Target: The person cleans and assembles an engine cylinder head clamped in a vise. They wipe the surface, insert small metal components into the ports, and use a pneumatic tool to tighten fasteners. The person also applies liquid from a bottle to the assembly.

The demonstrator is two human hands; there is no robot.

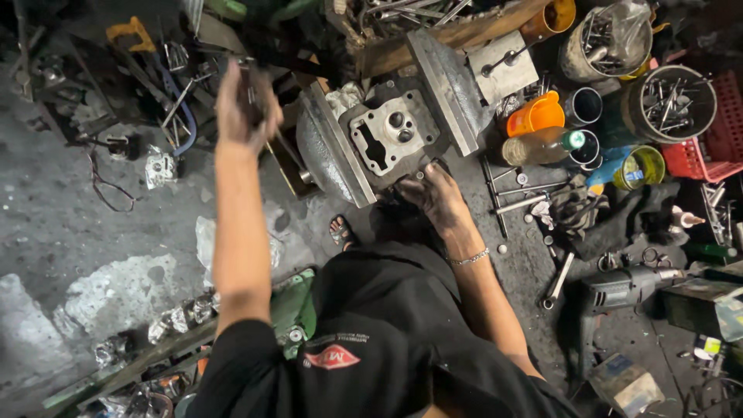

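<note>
- Cluttered workshop floor surrounds a vise.
- Cylinder head sits clamped in the vise.
- Left hand: raised, grip closed on a blurred tool.
- Right hand: fingers curled at the cylinder head's lower edge; grip state cannot be told.

The cylinder head is cast metal, pale grey and matt, with a grainy skin around its dark ports. The vise holding it is heavy steel, rough and pitted on its rounded body. The orange cup is smooth, glossy plastic. The bottle looks like glass, shiny. The drill has a dull grey casing. The floor is rough, stained concrete.
</note>
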